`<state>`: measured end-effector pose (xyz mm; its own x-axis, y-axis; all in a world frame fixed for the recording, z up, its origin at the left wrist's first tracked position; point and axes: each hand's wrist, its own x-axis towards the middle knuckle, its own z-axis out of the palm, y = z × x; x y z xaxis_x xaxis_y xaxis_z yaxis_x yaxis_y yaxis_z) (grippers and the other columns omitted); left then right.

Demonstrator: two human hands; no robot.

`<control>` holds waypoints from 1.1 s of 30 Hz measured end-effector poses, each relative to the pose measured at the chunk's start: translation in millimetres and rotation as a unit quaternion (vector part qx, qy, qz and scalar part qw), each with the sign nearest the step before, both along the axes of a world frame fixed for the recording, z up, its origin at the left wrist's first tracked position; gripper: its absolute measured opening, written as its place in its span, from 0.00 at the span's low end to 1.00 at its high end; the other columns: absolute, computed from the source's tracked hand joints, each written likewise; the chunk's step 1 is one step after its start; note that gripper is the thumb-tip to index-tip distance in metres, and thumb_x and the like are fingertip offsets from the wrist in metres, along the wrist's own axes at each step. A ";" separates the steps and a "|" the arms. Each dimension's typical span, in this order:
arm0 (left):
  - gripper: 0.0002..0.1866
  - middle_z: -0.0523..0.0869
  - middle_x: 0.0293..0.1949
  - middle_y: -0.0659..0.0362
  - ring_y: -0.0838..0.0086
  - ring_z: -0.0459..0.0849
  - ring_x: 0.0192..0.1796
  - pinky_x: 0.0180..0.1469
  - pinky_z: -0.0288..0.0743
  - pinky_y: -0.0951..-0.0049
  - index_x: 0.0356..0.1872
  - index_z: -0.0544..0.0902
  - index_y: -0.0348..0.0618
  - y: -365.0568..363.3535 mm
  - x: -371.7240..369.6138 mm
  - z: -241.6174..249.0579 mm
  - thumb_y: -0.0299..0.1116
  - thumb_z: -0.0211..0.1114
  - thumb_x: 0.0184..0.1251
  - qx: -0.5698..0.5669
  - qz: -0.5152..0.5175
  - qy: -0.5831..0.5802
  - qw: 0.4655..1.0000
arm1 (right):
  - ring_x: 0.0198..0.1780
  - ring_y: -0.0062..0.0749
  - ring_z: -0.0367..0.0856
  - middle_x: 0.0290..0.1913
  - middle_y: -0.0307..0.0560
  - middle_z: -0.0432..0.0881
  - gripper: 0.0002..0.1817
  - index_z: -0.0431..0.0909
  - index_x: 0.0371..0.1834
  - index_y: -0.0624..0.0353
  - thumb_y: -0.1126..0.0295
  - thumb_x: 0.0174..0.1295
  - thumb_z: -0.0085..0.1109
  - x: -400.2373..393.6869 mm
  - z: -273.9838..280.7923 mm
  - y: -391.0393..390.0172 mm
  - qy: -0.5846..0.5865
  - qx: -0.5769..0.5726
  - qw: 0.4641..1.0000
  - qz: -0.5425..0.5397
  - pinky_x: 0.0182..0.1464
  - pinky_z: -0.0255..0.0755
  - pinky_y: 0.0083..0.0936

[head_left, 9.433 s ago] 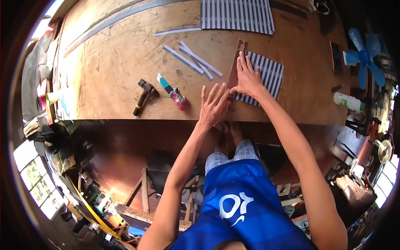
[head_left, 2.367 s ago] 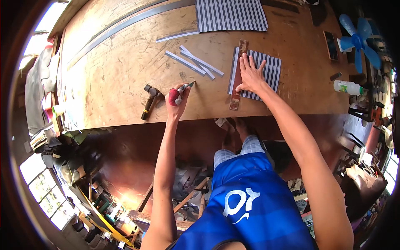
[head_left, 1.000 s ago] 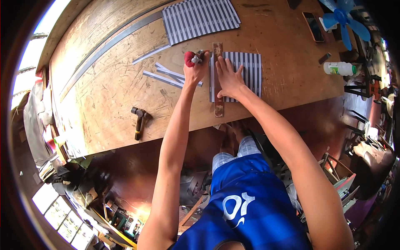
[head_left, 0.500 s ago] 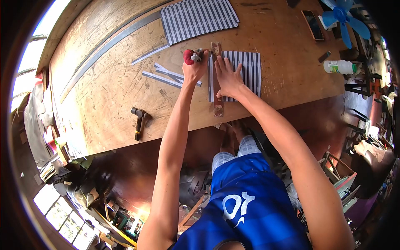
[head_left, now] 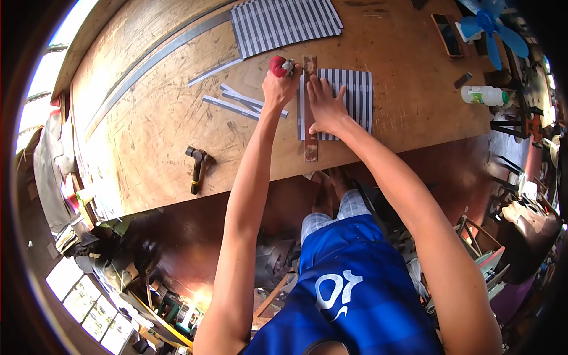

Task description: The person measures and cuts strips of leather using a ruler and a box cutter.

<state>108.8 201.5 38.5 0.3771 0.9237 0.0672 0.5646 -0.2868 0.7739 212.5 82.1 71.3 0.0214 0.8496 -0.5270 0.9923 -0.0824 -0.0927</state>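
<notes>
My left hand (head_left: 280, 87) is closed round a tool with a rounded red top (head_left: 280, 66) and some grey wrapping; its working end is hidden. That fist sits just left of a narrow, worn brown straightedge (head_left: 310, 152), near its far end. My right hand (head_left: 327, 106) lies flat with fingers spread, pressing on the straightedge and on a grey-and-white striped sheet (head_left: 358, 100). The straightedge crosses the sheet near its left side, leaving a narrow margin showing. Several loose cut strips (head_left: 231, 107) lie to the left of my left hand.
On the wooden table (head_left: 154, 130) lie a hammer (head_left: 196, 170), a stack of striped sheets (head_left: 287, 26), a long metal strip (head_left: 160, 53) and a phone (head_left: 447, 35). A blue fan (head_left: 488, 23) and white bottle (head_left: 482, 95) stand at the right.
My left hand and the red-topped tool have moved a little away from me along the straightedge. My right hand stays pressed in place. The view has shifted slightly.
</notes>
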 end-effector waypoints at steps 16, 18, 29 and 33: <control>0.15 0.87 0.38 0.48 0.46 0.87 0.44 0.44 0.79 0.53 0.39 0.85 0.44 -40.8 -21.7 19.2 0.46 0.69 0.67 -0.033 -0.019 0.080 0.996 | 0.86 0.55 0.41 0.86 0.57 0.39 0.76 0.44 0.83 0.68 0.45 0.36 0.85 3.4 -9.5 -2.9 0.034 0.047 0.998 -0.019 0.70 0.47 0.87; 0.13 0.86 0.39 0.49 0.48 0.87 0.42 0.44 0.79 0.54 0.37 0.90 0.47 -52.4 -27.9 19.3 0.45 0.68 0.69 -0.022 -0.022 0.085 0.996 | 0.85 0.55 0.42 0.86 0.57 0.39 0.76 0.45 0.83 0.68 0.45 0.35 0.85 4.1 -11.3 -3.5 0.038 0.056 0.998 -0.019 0.70 0.47 0.87; 0.11 0.81 0.29 0.52 0.55 0.84 0.33 0.37 0.77 0.59 0.35 0.90 0.46 -122.7 -67.0 9.0 0.43 0.74 0.67 -0.012 0.027 0.043 0.999 | 0.86 0.54 0.43 0.87 0.53 0.38 0.76 0.44 0.84 0.66 0.45 0.36 0.86 0.8 -9.6 -0.8 0.019 0.039 0.999 -0.020 0.70 0.48 0.87; 0.11 0.79 0.27 0.55 0.59 0.82 0.29 0.34 0.76 0.62 0.36 0.91 0.45 -145.5 -81.3 18.3 0.43 0.74 0.68 -0.001 -0.009 0.076 0.997 | 0.86 0.53 0.42 0.87 0.53 0.37 0.76 0.43 0.84 0.64 0.44 0.36 0.85 1.0 -9.9 -0.5 0.012 0.033 0.999 -0.017 0.70 0.48 0.88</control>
<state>27.5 56.0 56.8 0.3988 0.9170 0.0065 0.6702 -0.2963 0.6805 213.5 81.6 61.5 0.0379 0.8816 -0.4704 0.9865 -0.1081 -0.1232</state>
